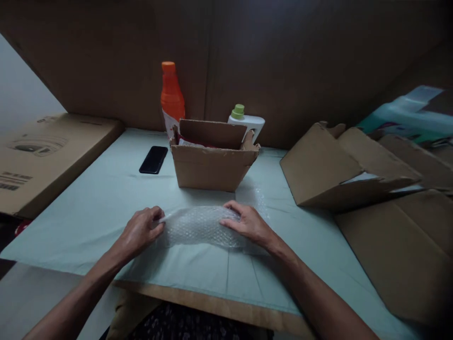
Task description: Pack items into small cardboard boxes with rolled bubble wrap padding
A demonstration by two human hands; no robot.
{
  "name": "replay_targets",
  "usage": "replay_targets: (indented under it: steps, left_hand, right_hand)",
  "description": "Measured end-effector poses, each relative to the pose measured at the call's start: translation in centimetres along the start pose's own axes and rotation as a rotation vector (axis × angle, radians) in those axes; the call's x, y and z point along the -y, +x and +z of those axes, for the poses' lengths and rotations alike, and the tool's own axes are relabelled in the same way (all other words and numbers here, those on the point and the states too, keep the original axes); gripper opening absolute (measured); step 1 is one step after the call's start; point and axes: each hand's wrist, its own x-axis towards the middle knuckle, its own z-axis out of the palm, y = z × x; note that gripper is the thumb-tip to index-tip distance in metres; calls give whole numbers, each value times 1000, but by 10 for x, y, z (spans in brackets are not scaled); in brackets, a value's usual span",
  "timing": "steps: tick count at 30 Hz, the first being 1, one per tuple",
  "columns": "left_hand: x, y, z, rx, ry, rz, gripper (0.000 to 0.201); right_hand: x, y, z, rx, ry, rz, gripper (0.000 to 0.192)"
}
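Observation:
A piece of bubble wrap (200, 227) lies stretched between my two hands near the front of the cloth-covered table. My left hand (143, 227) pinches its left end, thumb and fingers closed together. On the right, my right hand (247, 222) grips the wrap with the thumb in front and the fingers behind. Whether anything is inside the wrap cannot be made out. Just behind it stands an open cardboard box (208, 165), with something red and white partly visible inside. A further flat part of the bubble wrap spreads behind my right hand.
A black phone (153, 159) lies left of the box. Behind stand an orange bottle (171, 94) and a white bottle with green cap (247, 120). Open cardboard boxes (322, 165) and a teal bottle (406, 113) are at right; a flat printed carton (53, 156) is at left.

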Motion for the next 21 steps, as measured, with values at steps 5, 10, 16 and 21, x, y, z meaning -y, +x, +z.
replay_targets:
  steps: [5,10,16,21]
  left_hand:
    - [-8,15,1,-96,199,-32,53]
    - [-32,6,14,-380,247,215,49]
    - [-77,2,58,91,103,593,64]
    - [-73,-12,51,14,-230,491,70]
  right_hand:
    - [-25,-26,-13,-248,-346,184,43]
    - [-65,-37,-26,-398,-558,317,37]
    - [-84,-29,-27,-419,-364,304,16]
    - [-75,-67,-66,-468,105,217,24]
